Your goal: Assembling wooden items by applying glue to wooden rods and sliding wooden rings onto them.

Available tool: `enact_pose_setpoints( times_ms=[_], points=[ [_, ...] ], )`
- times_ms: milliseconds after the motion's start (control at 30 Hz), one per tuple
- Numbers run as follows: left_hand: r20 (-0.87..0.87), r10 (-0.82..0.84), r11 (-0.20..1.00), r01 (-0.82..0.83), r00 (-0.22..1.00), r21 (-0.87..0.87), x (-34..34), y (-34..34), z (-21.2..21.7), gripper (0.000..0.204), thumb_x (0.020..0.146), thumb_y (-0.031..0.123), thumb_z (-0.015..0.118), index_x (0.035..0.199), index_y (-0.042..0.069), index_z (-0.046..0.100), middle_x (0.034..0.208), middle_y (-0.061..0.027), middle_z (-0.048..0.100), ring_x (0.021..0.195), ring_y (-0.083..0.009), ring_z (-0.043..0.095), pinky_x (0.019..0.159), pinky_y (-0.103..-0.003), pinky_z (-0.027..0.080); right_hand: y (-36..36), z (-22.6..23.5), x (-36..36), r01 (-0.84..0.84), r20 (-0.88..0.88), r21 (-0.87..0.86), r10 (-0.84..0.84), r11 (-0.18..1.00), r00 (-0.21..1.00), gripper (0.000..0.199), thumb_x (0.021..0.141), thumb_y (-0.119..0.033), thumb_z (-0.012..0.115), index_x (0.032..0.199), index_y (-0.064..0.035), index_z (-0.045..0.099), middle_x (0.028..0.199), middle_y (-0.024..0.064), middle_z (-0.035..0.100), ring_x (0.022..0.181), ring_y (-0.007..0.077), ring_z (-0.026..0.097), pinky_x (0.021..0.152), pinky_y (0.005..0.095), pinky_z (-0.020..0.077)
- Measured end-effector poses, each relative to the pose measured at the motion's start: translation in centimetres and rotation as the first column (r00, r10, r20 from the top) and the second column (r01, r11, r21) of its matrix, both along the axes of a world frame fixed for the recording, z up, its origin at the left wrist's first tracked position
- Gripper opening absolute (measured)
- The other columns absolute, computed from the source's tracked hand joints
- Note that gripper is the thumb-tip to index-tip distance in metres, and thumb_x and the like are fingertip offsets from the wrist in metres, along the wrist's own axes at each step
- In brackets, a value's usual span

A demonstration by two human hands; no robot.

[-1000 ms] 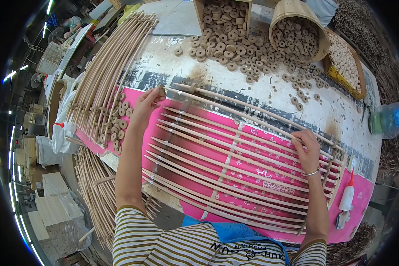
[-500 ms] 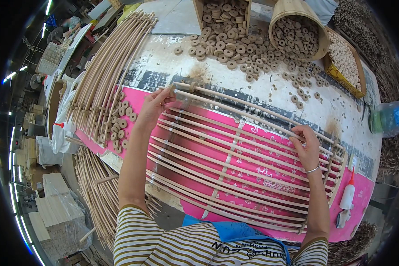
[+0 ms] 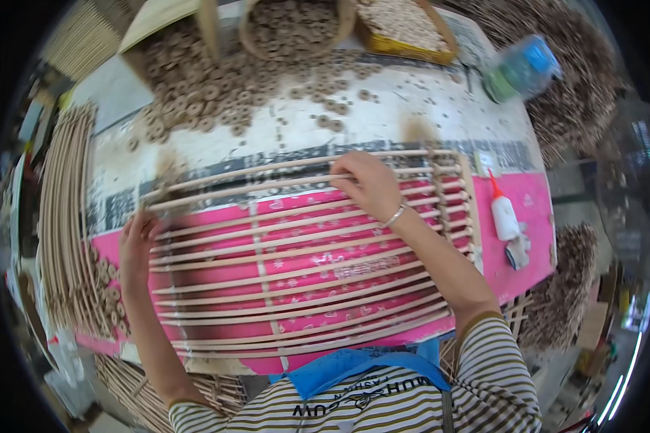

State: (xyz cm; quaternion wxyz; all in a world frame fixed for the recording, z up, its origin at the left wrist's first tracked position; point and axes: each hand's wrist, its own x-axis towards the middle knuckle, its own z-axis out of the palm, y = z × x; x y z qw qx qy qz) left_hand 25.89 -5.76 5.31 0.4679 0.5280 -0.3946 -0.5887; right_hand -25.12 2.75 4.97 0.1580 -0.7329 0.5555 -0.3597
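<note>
A long, thin wooden rod (image 3: 267, 189) runs across the far side of a row of parallel rods on a pink patterned sheet (image 3: 513, 270). The fingers of my right hand (image 3: 372, 187) are curled closed around this rod, right of its middle. My left hand (image 3: 133, 249) is at the rod's left end, its fingers drawn together there; motion blurs them somewhat. Just beyond lies another rod (image 3: 231, 175). On the right, the row's ends meet an upright wooden strip (image 3: 472, 209), with ring-like pieces (image 3: 440, 191) beside it.
Ring-shaped wooden discs (image 3: 202, 108) spill from a box and a round basket (image 3: 247, 32) at the back. A yellow box (image 3: 412, 52) holds small pale pieces. At right lie a red-tipped white bottle (image 3: 505, 216) and a plastic bottle (image 3: 513, 76); rods (image 3: 61, 216) are stacked left.
The whole view has swung right, so the table appears further left. My right hand has shifted left along the rod, away from the strip. My left hand stays by the rod's left end.
</note>
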Motion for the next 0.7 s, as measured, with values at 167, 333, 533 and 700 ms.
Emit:
enact_pose_setpoints(
  times_ms=[167,333,533,700],
  points=[
    [-0.039,-0.087,0.995,0.089,0.995,0.053,-3.4,-2.0,-0.6,0.026,0.108,0.025,0.062,0.115,0.002,0.07,0.104,-0.0045,0.073,0.093,-0.0099,0.066,0.077,-0.024,0.051,0.8,-0.8,-2.5,0.093,-0.019,-0.039,-0.093,0.995,0.995,0.012,0.09,-0.017,0.075,0.096,-0.0086,0.068,0.085,0.0069,0.062,0.082,0.0276,0.061,0.074,0.0386,0.0488],
    [0.158,-0.073,0.993,0.057,0.985,0.102,-2.7,-0.9,1.5,0.03,0.109,0.031,0.061,0.113,0.003,0.071,0.093,-0.0017,0.072,0.079,-0.0075,0.064,0.065,-0.023,0.048,0.2,-1.2,-1.5,0.07,0.026,0.018,-0.07,0.997,0.997,0.013,0.092,-0.02,0.075,0.094,-0.008,0.07,0.086,0.0074,0.062,0.083,0.0283,0.061,0.078,0.0401,0.0475],
    [0.845,0.23,0.78,0.427,0.484,-0.457,-2.7,-1.7,2.0,0.036,0.085,0.011,0.083,0.118,0.005,0.071,0.105,-0.0113,0.07,0.096,-0.0254,0.066,0.085,-0.037,0.053,0.5,-1.5,-3.1,0.043,0.006,0.01,-0.043,0.999,0.999,0.01,0.094,-0.015,0.072,0.093,-0.0049,0.07,0.083,0.0103,0.063,0.083,0.0301,0.061,0.077,0.0411,0.0464],
    [0.929,0.232,0.666,0.648,0.289,-0.368,-4.0,-0.8,3.8,0.05,0.082,0.016,0.079,0.131,0.017,0.069,0.128,-0.0038,0.065,0.121,-0.0298,0.058,0.103,-0.045,0.044,0.6,-0.4,-1.6,0.017,0.04,0.058,-0.02,0.998,0.999,0.011,0.092,-0.013,0.074,0.092,-0.0031,0.069,0.081,0.0099,0.061,0.078,0.0293,0.058,0.071,0.0392,0.0457]
  ],
)
